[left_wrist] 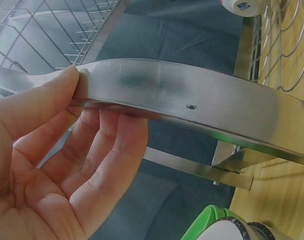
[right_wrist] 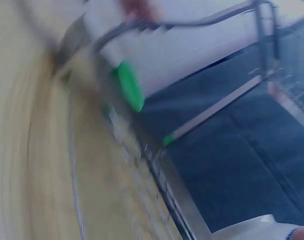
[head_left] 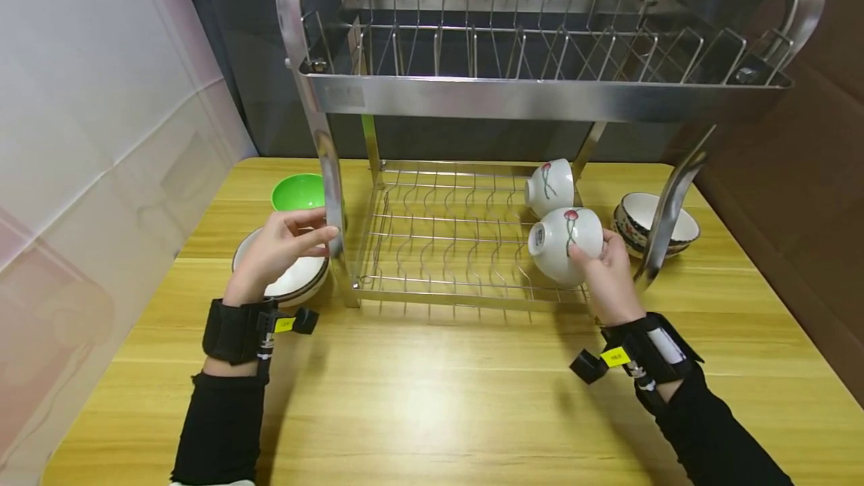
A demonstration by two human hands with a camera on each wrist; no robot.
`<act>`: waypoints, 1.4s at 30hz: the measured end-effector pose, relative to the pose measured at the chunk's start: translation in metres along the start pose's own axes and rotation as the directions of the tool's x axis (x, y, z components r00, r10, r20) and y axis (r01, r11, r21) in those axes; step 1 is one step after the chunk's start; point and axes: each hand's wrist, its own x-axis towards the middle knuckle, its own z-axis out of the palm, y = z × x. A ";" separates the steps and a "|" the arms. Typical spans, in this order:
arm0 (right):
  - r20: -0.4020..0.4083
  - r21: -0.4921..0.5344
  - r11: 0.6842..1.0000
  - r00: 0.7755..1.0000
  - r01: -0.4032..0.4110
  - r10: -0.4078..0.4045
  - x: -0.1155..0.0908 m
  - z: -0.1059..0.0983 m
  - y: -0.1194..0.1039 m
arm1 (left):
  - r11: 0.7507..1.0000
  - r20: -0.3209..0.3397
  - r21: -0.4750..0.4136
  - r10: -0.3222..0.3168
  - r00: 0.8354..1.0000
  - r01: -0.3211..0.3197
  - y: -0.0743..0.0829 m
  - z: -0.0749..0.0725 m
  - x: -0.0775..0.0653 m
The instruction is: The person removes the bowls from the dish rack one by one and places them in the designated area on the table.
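My left hand (head_left: 278,247) pinches the left metal post of a two-tier dish rack (head_left: 472,100). In the left wrist view, the thumb lies on one face of the post (left_wrist: 156,85) and the fingers curl against its underside. My right hand (head_left: 610,285) grips a white bowl (head_left: 556,257) with a red flower design. That bowl lies on its side over the right end of the lower tier, its foot turned left. Just behind it, a matching white bowl (head_left: 555,184) leans in the tier. The right wrist view is blurred and catches only a bowl's white edge (right_wrist: 256,229).
Left of the rack stand a green bowl (head_left: 299,192) and a white dish with a dark rim (head_left: 300,280). Stacked patterned bowls (head_left: 658,220) sit outside the right post. The upper tier (head_left: 553,96) overhangs the lower wire tier (head_left: 445,238).
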 end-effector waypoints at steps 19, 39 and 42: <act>0.118 0.015 0.997 0.990 0.077 -0.078 -0.012 -0.010 0.001 | 1.000 0.006 0.001 0.011 1.000 -0.011 -0.001 0.000 0.001; 0.458 -0.540 0.188 0.474 0.821 -0.752 -0.077 -0.059 0.039 | 1.000 0.006 0.000 0.002 1.000 -0.002 -0.004 0.000 0.003; 0.495 -0.557 0.104 0.429 0.824 -0.755 -0.083 -0.069 0.039 | 1.000 0.006 -0.002 -0.007 1.000 0.007 -0.003 -0.001 0.003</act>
